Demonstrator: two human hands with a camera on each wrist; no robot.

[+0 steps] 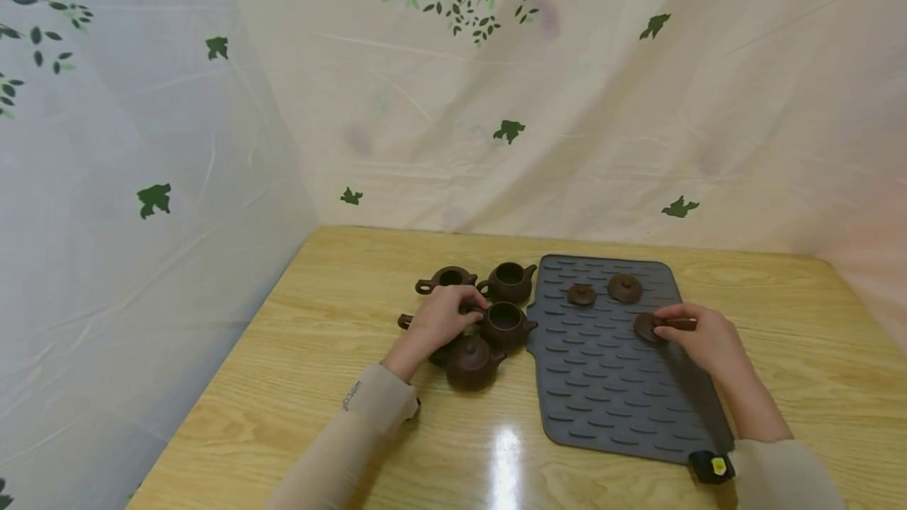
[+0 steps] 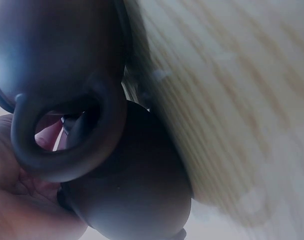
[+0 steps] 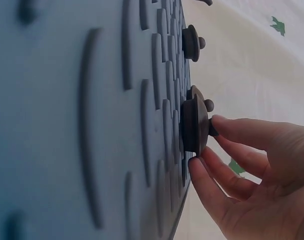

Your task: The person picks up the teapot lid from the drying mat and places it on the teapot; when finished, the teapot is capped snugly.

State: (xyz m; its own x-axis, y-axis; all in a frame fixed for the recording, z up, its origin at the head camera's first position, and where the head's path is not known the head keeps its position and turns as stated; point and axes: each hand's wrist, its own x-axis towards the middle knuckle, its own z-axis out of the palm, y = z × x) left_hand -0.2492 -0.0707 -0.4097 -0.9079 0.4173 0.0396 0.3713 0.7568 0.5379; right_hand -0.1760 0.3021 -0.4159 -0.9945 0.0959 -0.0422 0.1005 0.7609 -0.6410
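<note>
Teapot lid (image 1: 646, 327) on grey mat (image 1: 602, 384), pinched by right hand (image 1: 697, 339) fingertips

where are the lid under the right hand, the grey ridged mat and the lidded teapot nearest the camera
lid (image 1: 646, 327), head view, its top beside the fingertips
grey ridged mat (image 1: 602, 392), head view, bare middle area
lidded teapot (image 1: 471, 364), head view, its round body
</note>
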